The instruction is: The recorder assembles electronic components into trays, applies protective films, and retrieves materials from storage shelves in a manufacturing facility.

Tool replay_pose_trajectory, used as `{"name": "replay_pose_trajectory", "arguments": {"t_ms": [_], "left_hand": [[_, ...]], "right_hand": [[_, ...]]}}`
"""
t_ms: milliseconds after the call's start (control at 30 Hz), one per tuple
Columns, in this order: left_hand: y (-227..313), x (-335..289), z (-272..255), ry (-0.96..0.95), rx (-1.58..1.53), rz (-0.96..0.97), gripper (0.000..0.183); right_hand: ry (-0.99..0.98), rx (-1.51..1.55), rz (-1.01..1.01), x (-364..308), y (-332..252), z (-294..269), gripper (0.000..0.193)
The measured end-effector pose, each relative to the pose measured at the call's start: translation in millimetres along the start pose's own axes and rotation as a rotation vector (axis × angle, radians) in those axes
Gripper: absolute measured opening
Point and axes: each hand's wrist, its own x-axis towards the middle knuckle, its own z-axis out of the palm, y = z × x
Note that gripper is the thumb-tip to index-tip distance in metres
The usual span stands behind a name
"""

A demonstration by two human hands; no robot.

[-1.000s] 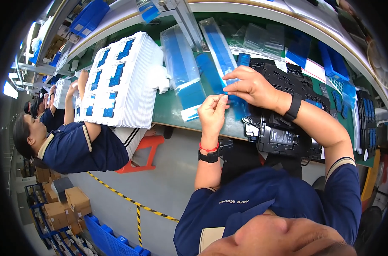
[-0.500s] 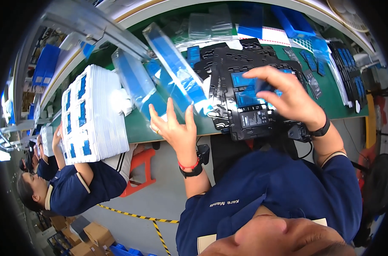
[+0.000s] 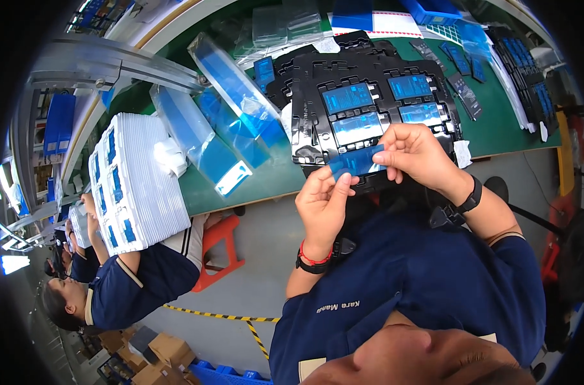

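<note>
Both my hands meet over the near edge of a black plastic tray. They hold a thin blue film sheet by its two ends. My left hand pinches its left end; my right hand pinches the right end between thumb and fingers. The film lies over the tray's near left slot; whether it touches anything below, I cannot tell. Behind it, several flat battery packs with shiny blue faces sit in their slots, among them an upper left battery pack and an upper right battery pack.
Left of the tray lie long clear sleeves with blue film on the green table. A tall stack of white trays stands further left, beside a co-worker. Loose dark battery packs and another black tray lie right.
My left hand, open and apart before, has come right and now grips the film's left end. My right hand has lowered toward the near slot, where a black battery face showed before.
</note>
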Motion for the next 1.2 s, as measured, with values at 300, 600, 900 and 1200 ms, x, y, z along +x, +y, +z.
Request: {"name": "replay_pose_trajectory", "arguments": {"t_ms": [300,600,900,1200], "left_hand": [[-9,8,-10,0.100,0.968,0.490,0.018],[-23,12,-7,0.097,1.087,0.525,0.019],[-25,13,-7,0.098,1.087,0.526,0.019],[-21,11,-5,0.067,1.104,0.514,0.026]], "right_hand": [[0.199,-0.226,0.111,0,17,-10,0.020],[0.168,-0.215,0.054,3,24,-9,0.022],[0.148,-0.209,0.078,5,21,-8,0.022],[0.190,-0.238,0.082,4,19,-3,0.021]]}}
